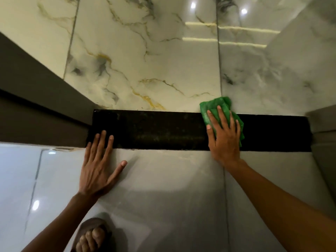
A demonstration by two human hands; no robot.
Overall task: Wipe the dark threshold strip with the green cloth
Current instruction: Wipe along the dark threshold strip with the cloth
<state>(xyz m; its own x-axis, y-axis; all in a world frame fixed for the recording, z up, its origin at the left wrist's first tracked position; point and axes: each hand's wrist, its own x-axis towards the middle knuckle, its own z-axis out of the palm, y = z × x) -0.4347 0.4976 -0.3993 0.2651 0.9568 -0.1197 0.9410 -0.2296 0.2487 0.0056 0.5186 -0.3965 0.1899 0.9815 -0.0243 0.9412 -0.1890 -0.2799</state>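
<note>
- Floor [163, 188]: glossy pale tile under both arms; beyond the hands it changes to marble-veined tile, and the strip lies between the two.
- Strip [163, 130]: a dark band running crosswise, from the grey door frame [36, 106] left of the hands to another frame edge on the right. Its middle stretch, between the hands, shows dull speckled marks.
- Right hand [224, 135]: pressed flat, fingers spread, palm down on the cloth. It pins the cloth to the strip rather than gripping it.
- Left hand [98, 164]: open and empty, flat on the pale tile, its fingertips just over the strip's near edge. It looks like a brace for the person's weight.
- Cloth [218, 108]: green, bunched under the right hand, lying across the strip toward its right part, with its far edge spilling onto the marble tile.
- Step in hand, as I judge it: mid-wipe, pressure on.
- Next move likely calls for sliding the cloth leftward along the strip toward the braced hand, keeping the palm pressing and the cloth spanning the strip's width.
</note>
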